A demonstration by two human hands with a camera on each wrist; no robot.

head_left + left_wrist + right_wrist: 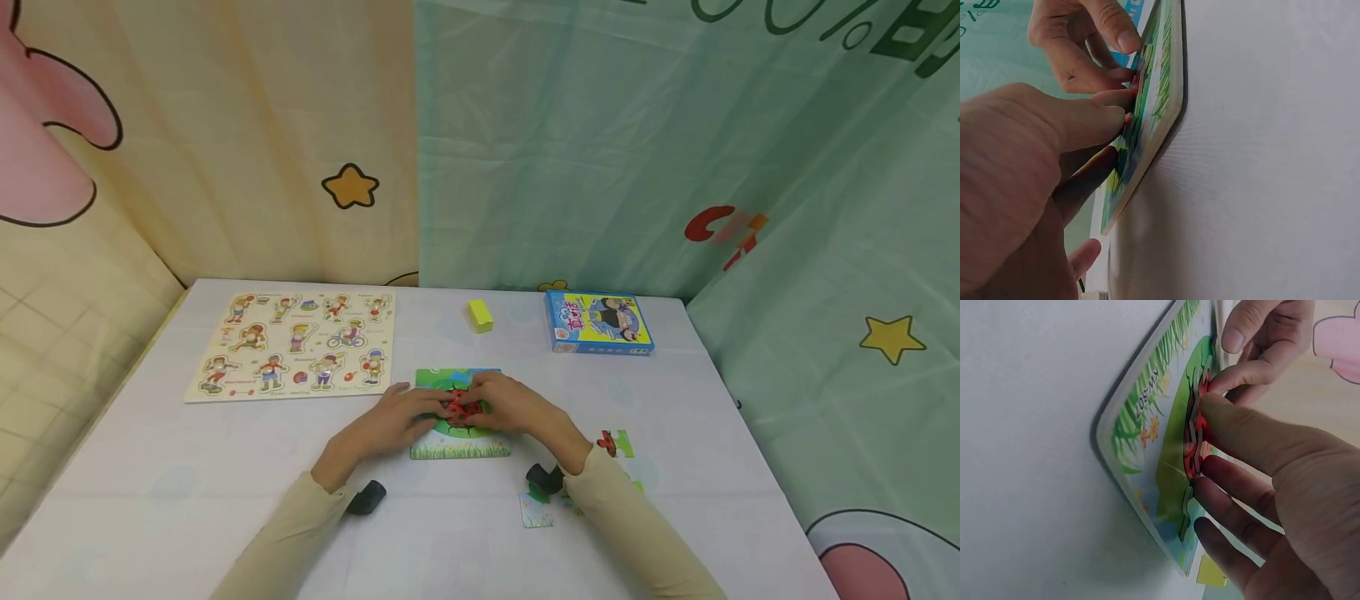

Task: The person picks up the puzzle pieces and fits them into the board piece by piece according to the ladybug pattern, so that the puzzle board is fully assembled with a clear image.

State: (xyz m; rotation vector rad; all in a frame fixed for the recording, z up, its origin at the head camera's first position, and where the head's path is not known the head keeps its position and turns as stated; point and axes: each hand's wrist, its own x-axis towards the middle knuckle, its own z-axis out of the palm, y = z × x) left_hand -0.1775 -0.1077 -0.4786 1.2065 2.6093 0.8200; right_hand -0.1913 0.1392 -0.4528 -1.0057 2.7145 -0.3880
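Note:
A ladybug jigsaw board [459, 451] with a grass border lies flat on the table, red and black ladybug pieces raised at its middle. My left hand [393, 422] reaches in from the left, its index fingertip touching the red pieces; in the right wrist view its thumb stands apart from them. From the other side my right hand [513, 402] pinches a red puzzle piece [1192, 450] between thumb and fingers, low over the board. The fingers partly hide the ladybug. Loose puzzle pieces [619, 443] lie near the right forearm, some of them under the sleeve.
A sports-figure peg puzzle [281, 337] lies at the back left. Behind the board stands a small yellow block [480, 316], and a blue and yellow box [600, 323] sits at the back right. Another loose piece [536, 512] is near the front.

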